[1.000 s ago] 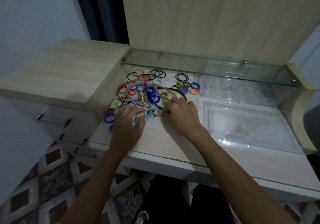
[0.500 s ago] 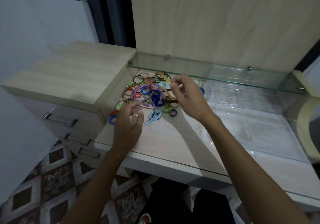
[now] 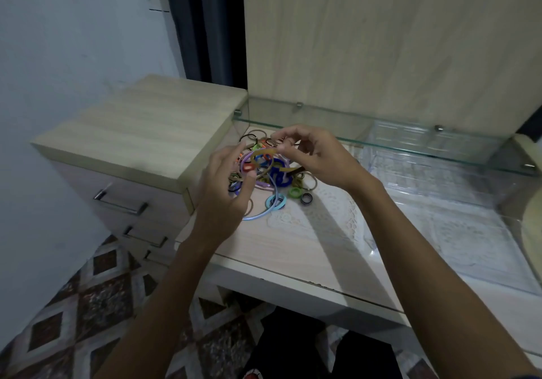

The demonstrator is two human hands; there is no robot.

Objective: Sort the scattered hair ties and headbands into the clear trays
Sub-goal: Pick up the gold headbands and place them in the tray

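Two clear trays [image 3: 457, 202] sit along the desk's [image 3: 293, 249] right side, and one tangled pile of hair ties and headbands [image 3: 272, 179], too overlapped to count, lies by its back left corner. The right hand [image 3: 311, 155] pinches a tan headband [image 3: 264, 153], now lifted higher above the pile than a moment ago. The left hand [image 3: 225, 191], fingers loose, has risen off the desk and hides the pile's left part.

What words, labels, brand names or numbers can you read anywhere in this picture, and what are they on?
None can be read.
The clear trays, the hair ties and the gold headband pinched in the right hand show no print.
The garment at the bottom edge has a red and white mark, too cut off and blurred to read.
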